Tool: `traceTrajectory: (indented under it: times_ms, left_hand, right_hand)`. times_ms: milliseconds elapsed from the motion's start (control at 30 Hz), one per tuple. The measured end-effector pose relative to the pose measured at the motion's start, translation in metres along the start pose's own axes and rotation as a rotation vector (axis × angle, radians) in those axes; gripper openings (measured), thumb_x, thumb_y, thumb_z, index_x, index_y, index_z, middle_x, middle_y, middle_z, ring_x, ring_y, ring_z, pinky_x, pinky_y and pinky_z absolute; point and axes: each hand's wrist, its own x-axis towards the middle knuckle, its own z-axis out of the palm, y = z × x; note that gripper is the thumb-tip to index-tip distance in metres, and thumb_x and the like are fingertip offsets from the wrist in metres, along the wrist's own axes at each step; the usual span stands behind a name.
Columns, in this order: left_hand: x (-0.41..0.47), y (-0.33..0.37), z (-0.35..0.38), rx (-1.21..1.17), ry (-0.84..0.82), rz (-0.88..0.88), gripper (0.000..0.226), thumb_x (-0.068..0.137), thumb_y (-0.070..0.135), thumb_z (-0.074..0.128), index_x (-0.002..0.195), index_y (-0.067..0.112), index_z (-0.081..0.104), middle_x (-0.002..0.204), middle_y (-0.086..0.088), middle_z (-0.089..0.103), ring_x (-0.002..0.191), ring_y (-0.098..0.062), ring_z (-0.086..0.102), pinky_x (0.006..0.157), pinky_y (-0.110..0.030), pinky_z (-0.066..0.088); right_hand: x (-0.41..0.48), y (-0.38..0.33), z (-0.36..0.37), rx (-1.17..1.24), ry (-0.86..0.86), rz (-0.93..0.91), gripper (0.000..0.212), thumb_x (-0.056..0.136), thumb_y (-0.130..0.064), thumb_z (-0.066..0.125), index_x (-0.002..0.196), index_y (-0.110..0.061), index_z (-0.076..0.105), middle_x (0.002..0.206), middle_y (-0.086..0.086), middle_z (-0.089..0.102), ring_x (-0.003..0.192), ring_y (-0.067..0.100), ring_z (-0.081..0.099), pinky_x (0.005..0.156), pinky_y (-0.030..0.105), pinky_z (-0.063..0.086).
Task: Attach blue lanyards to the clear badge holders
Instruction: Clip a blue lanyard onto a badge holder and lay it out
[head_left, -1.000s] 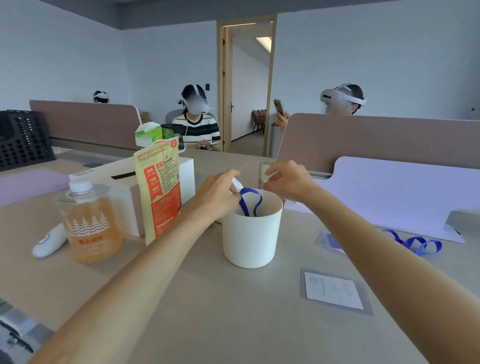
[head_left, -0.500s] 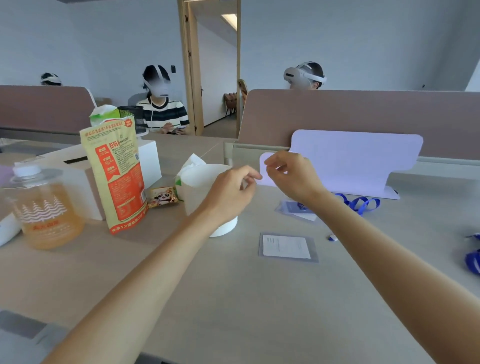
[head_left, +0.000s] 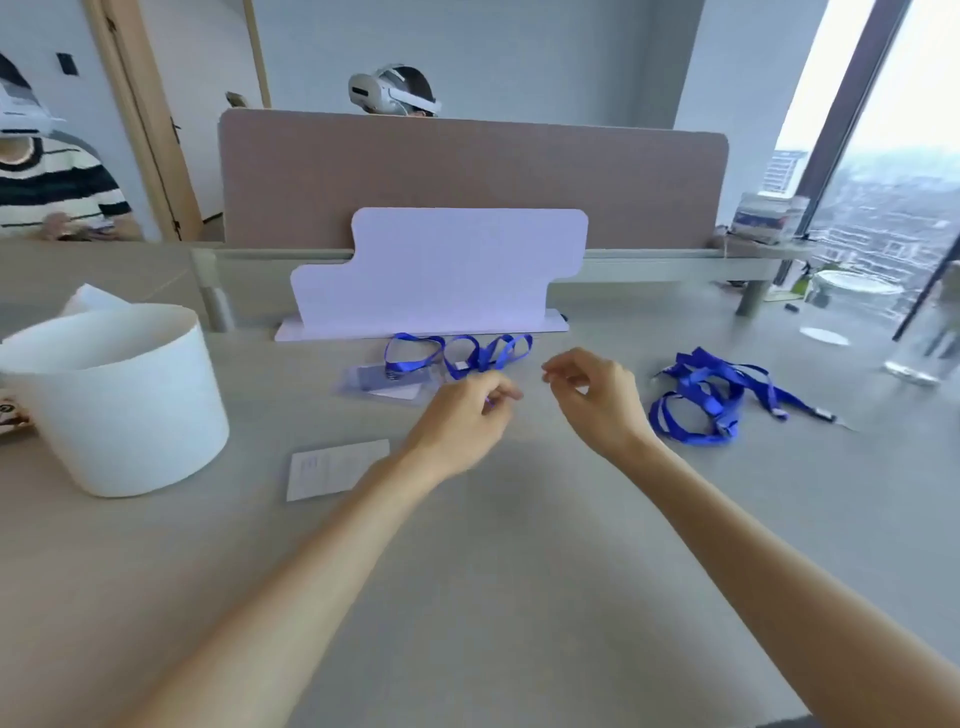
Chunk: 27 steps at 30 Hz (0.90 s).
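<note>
Hovering over the grey table (head_left: 519, 597) at frame centre: left hand (head_left: 460, 421) and right hand (head_left: 597, 397), close together, not touching. Left hand has its fingers curled in, thumb against fingertips. A speck of blue shows there, but it's blurred, so cannot tell if it holds anything. Right hand has thumb and forefinger tips nearly meeting in a narrow pinch, other fingers loosely curled. Nothing clear between them, cannot tell.

Just beyond the left hand, a looped blue lanyard (head_left: 467, 353) lies on the table, its left loop over a clear badge holder (head_left: 374, 382). The second badge holder (head_left: 335, 467), white card inside, lies flat to the lower left of the left hand, one edge hidden behind the wrist. A tangled pile of blue lanyards (head_left: 711, 397) sits right of the right hand, near but apart.

White bucket (head_left: 124, 405) at left edge. Lavender board (head_left: 441, 270) stands upright behind the looped lanyard, against a brown partition (head_left: 467, 166). Glass jar (head_left: 922, 338) far right, blurred.
</note>
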Motion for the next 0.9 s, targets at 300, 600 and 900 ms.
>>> traceTrajectory:
  times_ms: [300, 600, 900]
  left_hand:
    - [0.045, 0.057, 0.123, 0.059, -0.198, 0.093, 0.023, 0.092, 0.021, 0.047, 0.106, 0.025, 0.065, 0.095, 0.001, 0.068, 0.081, -0.018, 0.057, 0.074, -0.025, 0.044]
    - [0.073, 0.083, 0.183, 0.24, -0.25, 0.18, 0.019, 0.092, 0.024, 0.052, 0.107, 0.023, 0.063, 0.101, 0.006, 0.059, 0.099, -0.017, 0.057, 0.079, -0.03, 0.047]
    - [0.096, 0.097, 0.2, 0.234, -0.292, 0.04, 0.058, 0.084, 0.042, 0.061, 0.134, 0.025, 0.039, 0.119, 0.005, 0.055, 0.114, -0.018, 0.051, 0.089, -0.034, 0.045]
  right_hand:
    - [-0.028, 0.115, -0.1, -0.119, 0.289, 0.318, 0.016, 0.085, -0.018, 0.058, 0.097, -0.022, 0.068, 0.096, -0.005, 0.066, 0.09, 0.018, 0.06, 0.073, 0.03, 0.045]
    - [-0.027, 0.15, -0.134, -0.396, 0.045, 0.402, 0.015, 0.089, -0.025, 0.053, 0.085, -0.023, 0.067, 0.086, 0.0, 0.068, 0.085, 0.026, 0.061, 0.067, 0.032, 0.047]
    - [-0.036, 0.136, -0.16, 0.278, 0.17, 0.295, 0.014, 0.098, -0.012, 0.051, 0.095, -0.005, 0.062, 0.084, 0.001, 0.073, 0.074, 0.008, 0.067, 0.061, 0.011, 0.044]
